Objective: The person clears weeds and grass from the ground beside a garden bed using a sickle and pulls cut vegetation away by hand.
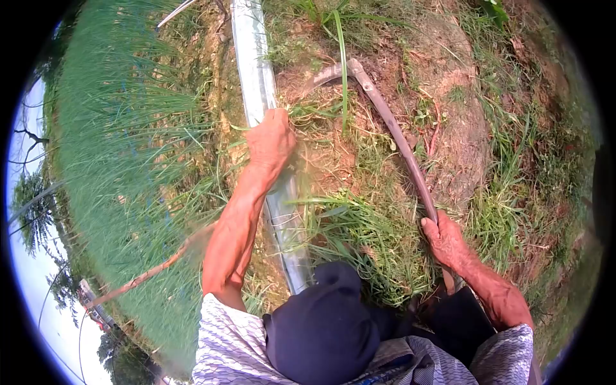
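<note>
My right hand (444, 239) grips the long wooden handle of a sickle (396, 135). Its curved blade lies on the ground among dry grass near the top centre. My left hand (271, 140) is closed around a tuft of grass (307, 114) beside a grey metal pipe (255, 70), a short way left of the blade. Both arms reach forward from patterned sleeves.
The metal pipe runs from the top down toward my body. A green crop field (122, 147) fills the left side. Bare reddish soil (449, 96) and grass clumps (359, 237) cover the right. A thin stick (154, 269) lies low left. A dark cloth (324, 327) hangs at my chest.
</note>
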Demonstrator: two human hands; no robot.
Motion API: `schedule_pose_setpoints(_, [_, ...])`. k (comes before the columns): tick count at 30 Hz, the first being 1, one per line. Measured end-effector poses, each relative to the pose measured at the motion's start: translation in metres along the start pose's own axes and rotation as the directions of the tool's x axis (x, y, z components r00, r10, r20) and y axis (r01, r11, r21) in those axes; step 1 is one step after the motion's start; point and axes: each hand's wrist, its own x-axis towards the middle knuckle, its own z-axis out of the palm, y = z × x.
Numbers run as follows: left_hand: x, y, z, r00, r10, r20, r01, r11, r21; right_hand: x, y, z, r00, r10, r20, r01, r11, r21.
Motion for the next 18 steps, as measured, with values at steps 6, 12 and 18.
schedule_pose_setpoints(6, [-0.111,0.119,-0.023,0.81,0.521,0.271,-0.292,0.757,-0.585,-0.084,0.097,-0.032,0.997,0.063,0.044,-0.063,0.998,0.007])
schedule_pose_setpoints(12, [-0.073,0.11,-0.042,0.93,0.153,0.333,0.008,0.9,-0.435,-0.055,0.066,-0.03,0.988,0.12,-0.092,-0.096,0.969,0.226])
schedule_pose_setpoints(18, [-0.002,0.066,-0.01,0.933,-0.35,0.082,0.354,0.934,-0.043,0.009,0.007,-0.01,0.896,-0.232,-0.379,0.25,0.968,-0.003])
